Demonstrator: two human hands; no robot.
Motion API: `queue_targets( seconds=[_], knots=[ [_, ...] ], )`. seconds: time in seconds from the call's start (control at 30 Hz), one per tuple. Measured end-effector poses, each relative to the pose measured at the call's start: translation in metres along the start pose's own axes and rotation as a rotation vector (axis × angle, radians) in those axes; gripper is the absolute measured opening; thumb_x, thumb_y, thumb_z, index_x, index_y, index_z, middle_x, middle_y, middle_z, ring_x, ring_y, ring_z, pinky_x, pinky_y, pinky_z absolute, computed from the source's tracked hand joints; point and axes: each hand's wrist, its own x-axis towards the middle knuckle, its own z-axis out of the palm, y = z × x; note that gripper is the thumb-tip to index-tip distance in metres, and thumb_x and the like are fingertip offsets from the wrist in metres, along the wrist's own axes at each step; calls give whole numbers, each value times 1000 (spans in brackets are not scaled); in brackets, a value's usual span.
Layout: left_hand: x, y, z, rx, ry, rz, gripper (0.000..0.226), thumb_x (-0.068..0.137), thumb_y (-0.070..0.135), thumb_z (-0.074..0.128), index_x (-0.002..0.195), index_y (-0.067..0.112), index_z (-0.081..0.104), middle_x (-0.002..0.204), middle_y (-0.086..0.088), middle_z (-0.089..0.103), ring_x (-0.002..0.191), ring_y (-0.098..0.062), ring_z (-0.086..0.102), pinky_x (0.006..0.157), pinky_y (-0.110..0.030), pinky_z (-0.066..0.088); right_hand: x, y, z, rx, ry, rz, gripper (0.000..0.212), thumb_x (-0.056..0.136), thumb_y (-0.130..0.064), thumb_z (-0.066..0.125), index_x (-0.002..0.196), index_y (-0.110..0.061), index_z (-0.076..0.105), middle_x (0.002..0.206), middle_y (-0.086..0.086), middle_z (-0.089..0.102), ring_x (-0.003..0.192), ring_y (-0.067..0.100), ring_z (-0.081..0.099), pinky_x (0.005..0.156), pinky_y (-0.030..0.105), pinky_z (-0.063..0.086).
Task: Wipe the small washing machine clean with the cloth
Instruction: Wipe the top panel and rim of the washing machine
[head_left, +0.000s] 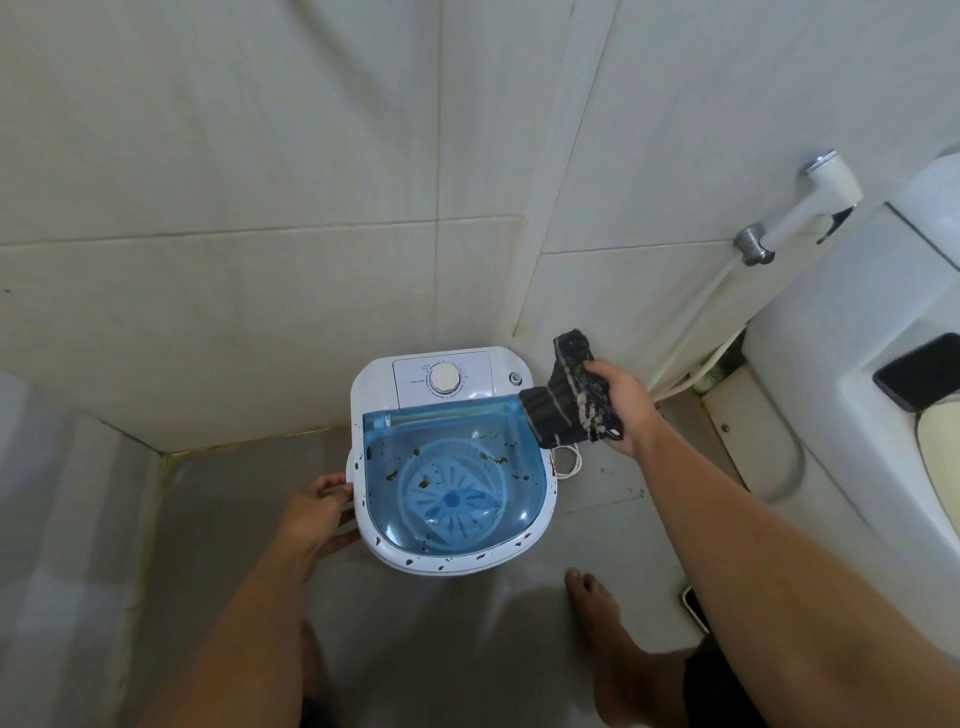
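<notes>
The cloth (571, 400) is soft and limp; the right hand (621, 402) grips it bunched. The left hand (317, 512) clasps the light washer (452, 462) at its rim

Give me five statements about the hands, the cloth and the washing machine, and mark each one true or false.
1. The right hand holds a dark cloth. True.
2. The left hand rests on the dial. False: it grips the left rim of the washing machine, well away from the dial.
3. The blue lid carries brown spots. True.
4. The cloth lies flat on the floor. False: it hangs from the hand by the machine's far right corner.
5. The white rim is spotless. False: dark specks dot it.
</notes>
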Motion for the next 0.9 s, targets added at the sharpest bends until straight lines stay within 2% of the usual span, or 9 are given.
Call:
queue_targets(
  seconds=[0.07,0.13,0.27,0.37,0.47,0.6,0.67,0.77,0.9],
  knots=[
    [1,1,0,0,-2,-3,19,104,10,52,119,6,63,104,-10,75,90,-24,70,75,-40,59,3,-2,7,-88,11,-45,24,95,-19,57,107,-1,69,90,21,71,73,31,71,66,41,62],
    [0,1,0,0,-2,-3,18,104,9,52,118,6,63,105,-11,75,91,-25,70,76,-41,59,7,1,12,-357,71,-139,21,94,-13,59,108,-5,72,93,21,74,75,31,72,69,40,61],
    [0,2,-1,3,-7,-2,16,103,9,53,116,8,64,109,-13,75,93,-27,70,75,-41,59,15,15,17,-867,158,-320,17,93,-17,64,104,-27,72,86,-1,73,87,25,72,73,28,51],
    [0,1,-2,2,-4,0,17,102,9,54,116,8,64,108,-13,75,93,-27,70,71,-39,59,20,26,21,-1079,160,-385,29,95,-21,57,120,-28,69,93,-1,74,91,25,70,80,32,53],
    [0,1,-2,1,-3,-2,17,103,9,54,117,8,64,110,-14,75,97,-28,70,74,-40,60,16,36,30,-1258,217,-472,43,97,-28,50,139,-35,56,105,6,75,95,31,69,85,40,57],
    [0,1,-1,-6,0,-5,16,103,9,54,114,9,65,111,-13,75,97,-28,70,73,-40,60,7,54,40,-1331,183,-471,59,99,-52,44,154,-34,33,114,14,62,101,35,64,89,41,54],
    [1,1,-1,-8,3,-2,17,102,9,55,116,10,65,110,-13,76,97,-27,71,71,-38,59,4,59,40,-1365,177,-474,70,95,-56,52,156,-32,28,120,14,55,104,34,62,91,42,54],
    [1,0,-2,-5,-2,-3,16,102,9,55,115,10,64,111,-13,76,96,-27,71,73,-39,60,11,55,35,-1398,135,-462,74,94,-40,64,158,-29,28,124,16,52,107,36,62,95,42,53],
    [2,-1,-2,-3,6,-3,16,102,9,54,114,9,64,110,-14,75,94,-27,71,76,-41,60,20,42,23,-1338,122,-511,64,93,-27,61,152,-38,40,118,14,62,104,33,65,90,41,55]
  ],
)
